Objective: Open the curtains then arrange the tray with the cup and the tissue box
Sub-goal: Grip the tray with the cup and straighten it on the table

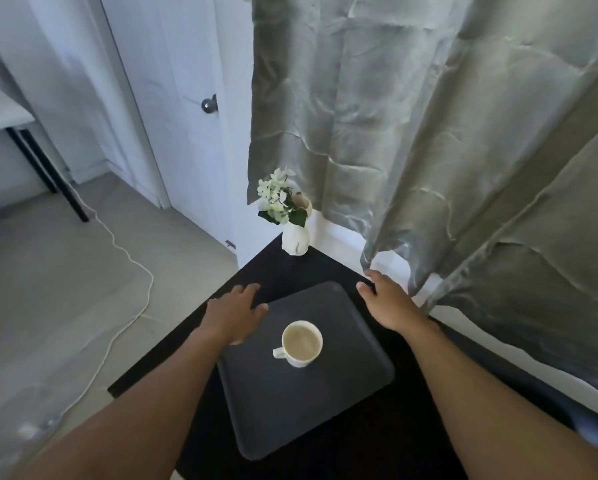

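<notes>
A dark grey tray [283, 410] lies on a black table [377, 445]. A white cup [301, 342] stands on the tray, handle pointing left. My left hand [233, 313] hovers over the tray's far left corner, fingers spread, holding nothing. My right hand [389, 303] is at the tray's far right corner, fingers apart, just below the hem of the grey-green curtains [429, 150], which hang drawn over the window. No tissue box is in view.
A white vase with white flowers [292, 223] stands at the table's far corner. A white door with a round knob [208, 105] is behind it. A white cable [131, 268] trails across the grey floor at the left.
</notes>
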Tool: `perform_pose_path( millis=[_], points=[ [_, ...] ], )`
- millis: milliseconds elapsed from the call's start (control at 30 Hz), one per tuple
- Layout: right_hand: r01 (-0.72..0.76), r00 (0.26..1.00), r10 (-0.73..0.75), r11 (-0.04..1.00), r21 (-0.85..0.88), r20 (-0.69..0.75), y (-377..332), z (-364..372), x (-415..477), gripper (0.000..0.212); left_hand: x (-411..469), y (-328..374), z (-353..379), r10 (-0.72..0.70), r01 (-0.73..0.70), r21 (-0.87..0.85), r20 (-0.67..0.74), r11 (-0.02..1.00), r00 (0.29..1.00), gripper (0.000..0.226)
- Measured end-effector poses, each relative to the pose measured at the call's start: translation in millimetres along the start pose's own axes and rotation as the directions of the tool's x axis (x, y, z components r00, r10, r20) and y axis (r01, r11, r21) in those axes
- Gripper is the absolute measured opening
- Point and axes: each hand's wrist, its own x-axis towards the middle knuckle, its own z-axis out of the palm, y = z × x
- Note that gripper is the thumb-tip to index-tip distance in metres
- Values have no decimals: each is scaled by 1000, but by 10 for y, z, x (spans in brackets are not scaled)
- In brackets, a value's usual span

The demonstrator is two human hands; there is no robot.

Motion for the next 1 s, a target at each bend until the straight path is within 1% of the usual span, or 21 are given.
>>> perform_pose_path(
  millis=[200, 400, 500, 633, 833, 900, 1000],
  points=[
    [-12, 996, 11, 1000, 11, 91, 223, 323, 238, 54, -68, -171, 441, -140, 147, -143, 58, 979, 989, 59],
    [-77, 982, 77, 997, -10, 171, 415, 536, 376, 52, -98, -277, 706, -266, 282, -230, 99, 931, 959, 61],
    [-113, 974, 110, 994, 4, 197, 510, 640, 433, 52, -130, -339, 888, -342, 363, -253, 125, 897, 931, 65],
    [-158, 963, 154, 987, -3, 221, 647, 786, 523, 52, -168, -374, 1104, -459, 485, -286, 157, 826, 875, 68],
    [-240, 947, 235, 971, -4, 218, 857, 903, 639, 53, -217, -426, 1293, -573, 608, -321, 205, 726, 793, 80],
    [-256, 943, 253, 967, -15, 215, 908, 941, 667, 53, -211, -438, 1334, -598, 631, -315, 206, 708, 774, 79],
    [-271, 936, 270, 962, -28, 227, 937, 1005, 690, 56, -204, -433, 1376, -626, 655, -318, 203, 686, 753, 70]
  ],
)
